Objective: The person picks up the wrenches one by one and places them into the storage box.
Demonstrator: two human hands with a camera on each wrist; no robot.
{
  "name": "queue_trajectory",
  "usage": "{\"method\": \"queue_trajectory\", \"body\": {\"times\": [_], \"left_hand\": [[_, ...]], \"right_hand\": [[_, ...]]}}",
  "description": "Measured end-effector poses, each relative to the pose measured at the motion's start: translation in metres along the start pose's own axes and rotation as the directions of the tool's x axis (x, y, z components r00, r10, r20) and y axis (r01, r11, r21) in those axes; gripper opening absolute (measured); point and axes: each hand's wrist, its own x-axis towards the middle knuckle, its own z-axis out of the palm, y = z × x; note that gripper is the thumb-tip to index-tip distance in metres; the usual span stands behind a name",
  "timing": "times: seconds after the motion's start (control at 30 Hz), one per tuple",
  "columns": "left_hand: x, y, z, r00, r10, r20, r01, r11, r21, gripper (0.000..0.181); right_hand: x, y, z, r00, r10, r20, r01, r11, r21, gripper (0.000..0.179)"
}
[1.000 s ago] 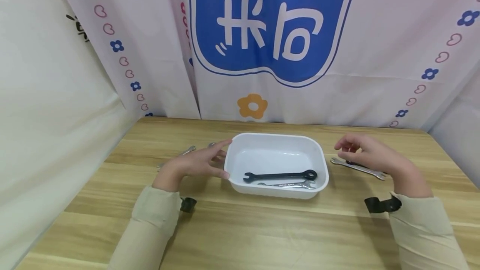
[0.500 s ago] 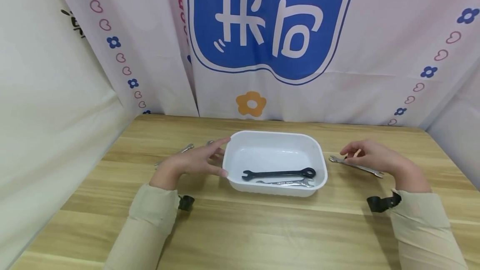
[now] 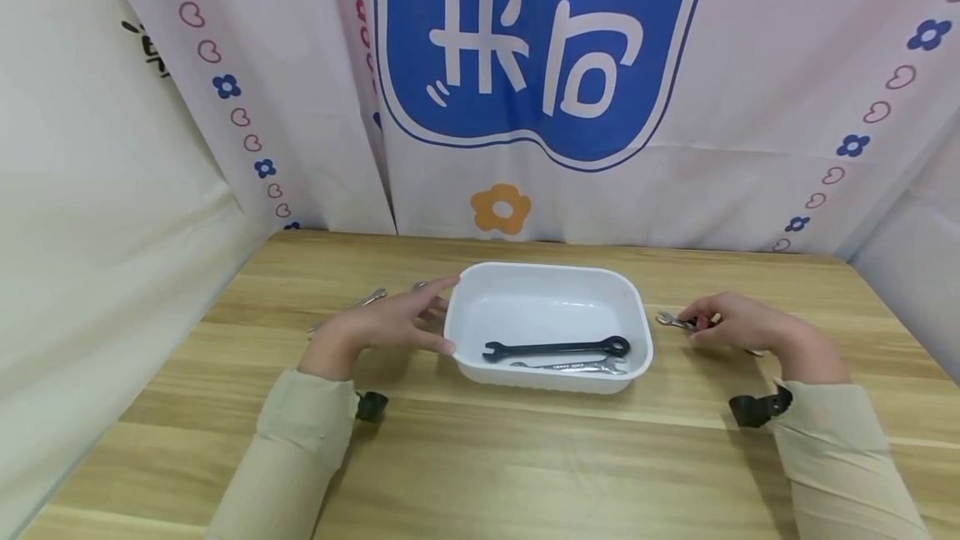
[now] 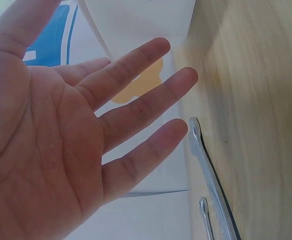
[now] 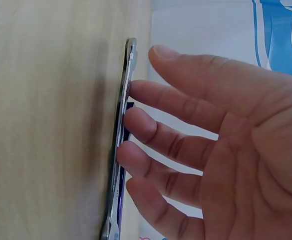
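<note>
A white plastic basin (image 3: 551, 267) stands mid-table, holding a black combination wrench (image 3: 555, 349) and a silver wrench (image 3: 577, 367). Against its left side my left hand (image 3: 393, 322) spreads its fingers, thumb and forefinger at the rim. My right hand (image 3: 742, 327) is right of the basin, over a silver wrench (image 3: 670, 320) lying on the table. In the right wrist view, fingertips touch that wrench (image 5: 120, 130) while the thumb stays apart from it. Beside it lies a dark, purplish piece (image 5: 122, 187), mostly hidden.
Left of the basin, two silver wrenches (image 3: 373, 297) lie on the wooden table (image 3: 525, 473), partly behind my left hand. A printed cloth (image 3: 750, 190) hangs along the table's back edge. White cloth (image 3: 112, 232) covers the left side.
My right hand has come down from above the table to the silver wrench, its fingers now touching it. The left hand has stayed at the basin.
</note>
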Motion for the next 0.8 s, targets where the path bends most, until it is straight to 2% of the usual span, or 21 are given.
{"method": "queue_trajectory", "body": {"times": [0.27, 0.4, 0.57, 0.8], "left_hand": [[0.003, -0.001, 0.0, 1.0, 0.001, -0.001, -0.001, 1.0, 0.011, 0.103], [0.003, 0.0, 0.0, 1.0, 0.004, -0.003, -0.004, 1.0, 0.013, 0.102], [0.001, -0.001, 0.0, 1.0, -0.006, -0.007, 0.006, 1.0, 0.016, 0.103], [0.0, -0.001, 0.001, 1.0, -0.015, -0.012, 0.016, 1.0, 0.012, 0.104]], "right_hand": [[0.002, 0.004, 0.004, 1.0, 0.005, 0.024, -0.005, 0.999, 0.036, 0.017], [0.002, 0.005, 0.005, 0.998, -0.023, 0.052, 0.02, 0.998, 0.056, 0.015], [0.003, 0.002, 0.008, 0.998, -0.04, 0.058, 0.04, 0.999, 0.003, 0.012], [0.003, -0.009, 0.014, 0.997, -0.001, 0.081, 0.005, 0.999, -0.047, 0.014]]}}
